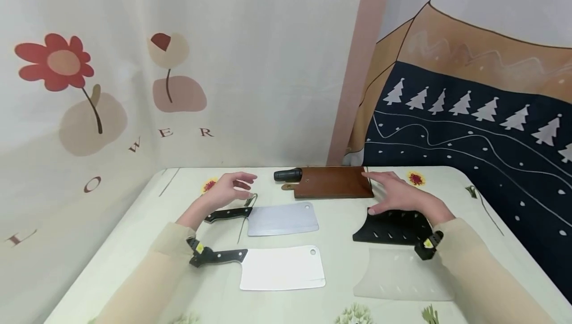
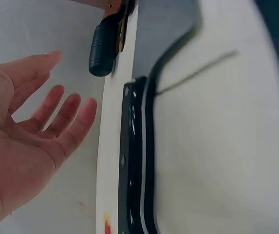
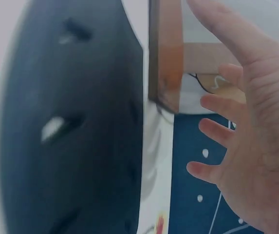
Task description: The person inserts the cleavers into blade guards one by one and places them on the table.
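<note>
A brown leather sheath [image 1: 330, 183] lies at the far side of the table, and from its left end sticks a black knife handle [image 1: 288, 175]. In front of it are two cleavers with black riveted handles, a middle cleaver [image 1: 281, 219] and a near cleaver [image 1: 283, 269]. My left hand [image 1: 227, 190], fingers loosely bent and holding nothing, hovers over the middle cleaver's handle [image 2: 137, 161]. My right hand [image 1: 395, 195] is spread beside the sheath's right end, above a black blade guard [image 1: 389, 229] with slots. It holds nothing in the right wrist view.
A translucent white blade guard [image 1: 397, 277] lies in front of the black one, partly under the right forearm. A pale floral cloth [image 1: 339, 234] covers the table. Behind it hangs a printed curtain [image 1: 268, 66], with a dark tree-patterned cloth [image 1: 469, 130] on the right.
</note>
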Demonstrator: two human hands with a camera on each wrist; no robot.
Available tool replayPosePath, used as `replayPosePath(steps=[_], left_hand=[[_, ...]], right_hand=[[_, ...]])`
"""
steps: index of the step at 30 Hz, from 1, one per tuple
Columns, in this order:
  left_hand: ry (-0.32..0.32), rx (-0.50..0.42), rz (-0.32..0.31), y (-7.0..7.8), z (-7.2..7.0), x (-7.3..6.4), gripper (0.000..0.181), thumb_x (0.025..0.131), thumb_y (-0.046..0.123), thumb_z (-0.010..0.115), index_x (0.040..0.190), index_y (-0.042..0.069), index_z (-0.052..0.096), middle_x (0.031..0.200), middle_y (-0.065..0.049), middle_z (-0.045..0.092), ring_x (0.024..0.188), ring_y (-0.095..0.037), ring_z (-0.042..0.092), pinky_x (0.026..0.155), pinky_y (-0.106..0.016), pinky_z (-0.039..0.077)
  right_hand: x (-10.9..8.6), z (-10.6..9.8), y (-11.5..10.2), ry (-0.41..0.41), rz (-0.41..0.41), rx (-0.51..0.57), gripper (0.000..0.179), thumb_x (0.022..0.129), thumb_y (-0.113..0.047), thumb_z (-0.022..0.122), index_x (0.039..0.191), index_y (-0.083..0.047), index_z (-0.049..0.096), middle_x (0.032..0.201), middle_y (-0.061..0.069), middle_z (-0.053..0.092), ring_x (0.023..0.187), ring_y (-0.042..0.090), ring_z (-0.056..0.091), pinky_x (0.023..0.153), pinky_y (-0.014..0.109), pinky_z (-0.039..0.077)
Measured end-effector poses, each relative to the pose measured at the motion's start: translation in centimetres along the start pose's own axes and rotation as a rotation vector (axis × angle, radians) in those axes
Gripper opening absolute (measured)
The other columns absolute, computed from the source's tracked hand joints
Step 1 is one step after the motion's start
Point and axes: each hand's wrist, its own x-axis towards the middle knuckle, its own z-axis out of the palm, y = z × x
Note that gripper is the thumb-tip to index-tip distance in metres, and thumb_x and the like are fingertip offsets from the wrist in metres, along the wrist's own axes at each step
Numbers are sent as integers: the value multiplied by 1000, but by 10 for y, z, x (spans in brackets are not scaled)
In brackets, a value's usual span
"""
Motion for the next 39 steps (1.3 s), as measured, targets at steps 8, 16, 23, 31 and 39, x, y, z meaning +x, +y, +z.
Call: replayPosePath(steps=[8,16,23,31,39], left_hand=[[17,64,16,-14,-15,-31,50,83,11,72,129,1,55,118,-22,56,104,-31,57,81,-37,49],[25,57,1,-32,-22,-42,49,82,11,73,126,-2,56,113,-22,58,98,-28,58,78,-31,49],[47,69,-41,-39,-26,-47,48,81,11,73,126,0,58,112,-19,60,97,-26,58,77,-32,48],[52,-7,-58,-50,-28,-51,52,81,12,74,128,0,56,115,-19,59,104,-29,56,78,-27,50],[49,-53,-81,-65,-27,-53,53,79,13,77,128,3,57,115,-15,60,107,-29,55,79,-24,50]], right_hand=[[-38,7,22,-48,9,10,99,69,-53,79,145,-7,35,145,21,36,131,42,28,98,65,27],[-55,11,30,-70,-20,47,98,68,-51,80,143,-4,38,144,23,36,131,44,28,98,66,26],[-62,16,30,-53,-94,64,101,63,-49,84,142,-3,40,145,22,35,129,44,26,94,66,28],[-64,20,37,-44,-121,19,102,60,-53,84,140,-4,43,147,21,32,131,45,24,95,68,23],[-66,19,37,-50,-132,26,102,60,-52,84,139,-3,44,147,23,31,131,46,23,95,68,23]])
